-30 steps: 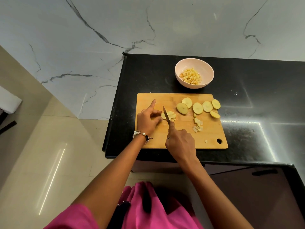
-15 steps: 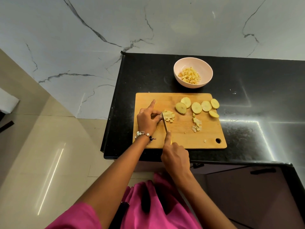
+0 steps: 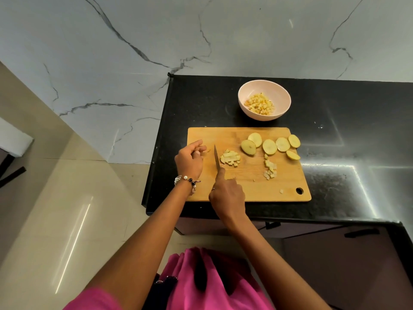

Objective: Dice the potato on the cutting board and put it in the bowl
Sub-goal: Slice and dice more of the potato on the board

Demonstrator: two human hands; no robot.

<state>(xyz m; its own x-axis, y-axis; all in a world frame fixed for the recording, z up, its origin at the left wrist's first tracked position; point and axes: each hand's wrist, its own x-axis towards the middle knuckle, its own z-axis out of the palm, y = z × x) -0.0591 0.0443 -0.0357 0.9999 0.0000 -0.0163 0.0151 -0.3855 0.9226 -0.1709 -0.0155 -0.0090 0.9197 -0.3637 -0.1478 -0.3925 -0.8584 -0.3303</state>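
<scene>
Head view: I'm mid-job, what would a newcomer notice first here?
Probably the wooden cutting board on the black counter, where the right hand holds a knife beside a freshly diced potato pile. Six round potato slices wait along its far right. Beyond the board, a pink bowl already holds diced potato.

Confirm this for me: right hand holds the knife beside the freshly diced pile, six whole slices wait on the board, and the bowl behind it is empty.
Not quite: the bowl is not empty. The head view shows diced potato already in it. The rest stands: the right hand holds the knife beside the diced pile, and six slices wait on the cutting board.
</scene>
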